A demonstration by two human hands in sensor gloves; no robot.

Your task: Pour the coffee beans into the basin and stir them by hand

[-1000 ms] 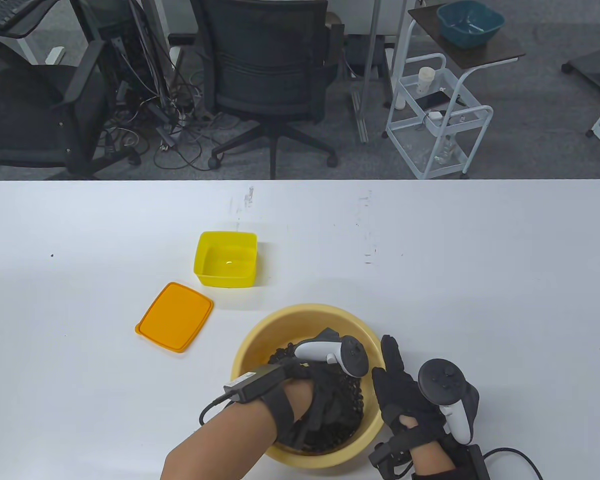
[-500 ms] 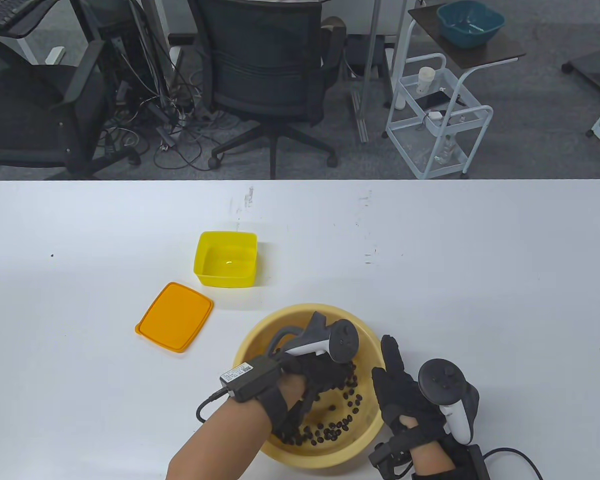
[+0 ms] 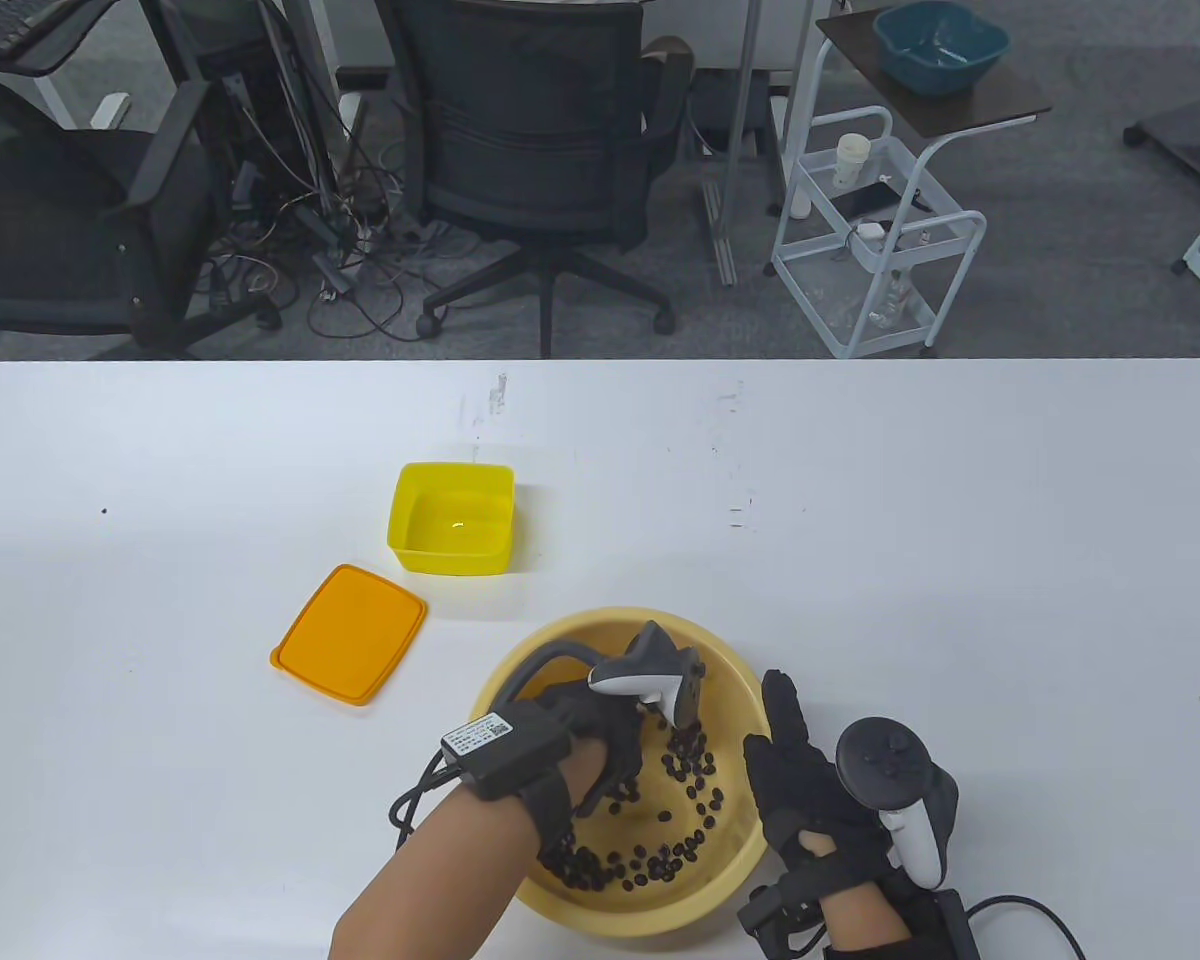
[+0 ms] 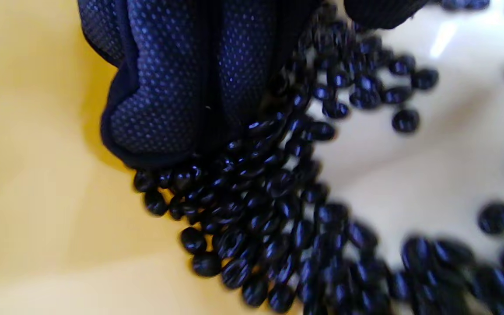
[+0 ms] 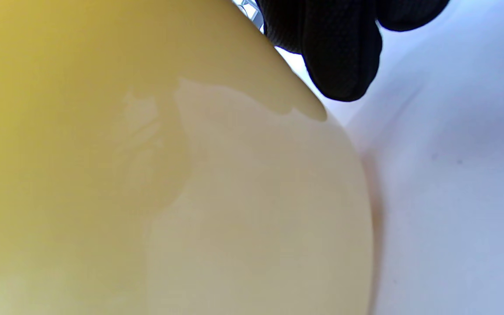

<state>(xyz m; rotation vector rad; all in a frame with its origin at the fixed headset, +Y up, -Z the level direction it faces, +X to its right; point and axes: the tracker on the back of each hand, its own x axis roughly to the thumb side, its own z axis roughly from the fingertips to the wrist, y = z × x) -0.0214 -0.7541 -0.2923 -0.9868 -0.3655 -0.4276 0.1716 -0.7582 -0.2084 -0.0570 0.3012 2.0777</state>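
Table view, item one: round pale-yellow plastic basin [image 3: 730, 860] standing on the white surface [image 3: 860, 520] near its front edge; dark roasted coffee beans [image 3: 660, 860] lie scattered across the basin floor, thickest toward the near wall.

Item two: left hand [image 3: 600, 740] in a black sensor glove, reaching down inside the basin on its left side, white-and-grey tracker strapped to its back; left wrist view shows its dotted fingers [image 4: 182, 87] lying together and pressed into a heap of beans [image 4: 269, 218] against the yellow wall [image 4: 37, 175], grasping nothing that I can make out, so the hand reads as released.

Item three: right hand [image 3: 810, 800] in a black glove, fingers straight and flat against the outside of the basin's right wall, holding nothing; right wrist view shows fingertips [image 5: 339, 57] at the basin's outer curve [image 5: 147, 175].

Item four: square yellow plastic container [image 3: 452, 518], upright, beyond the basin to the left; flat orange rectangular lid [image 3: 348, 634] just beside it, lying on the surface, apart from both.
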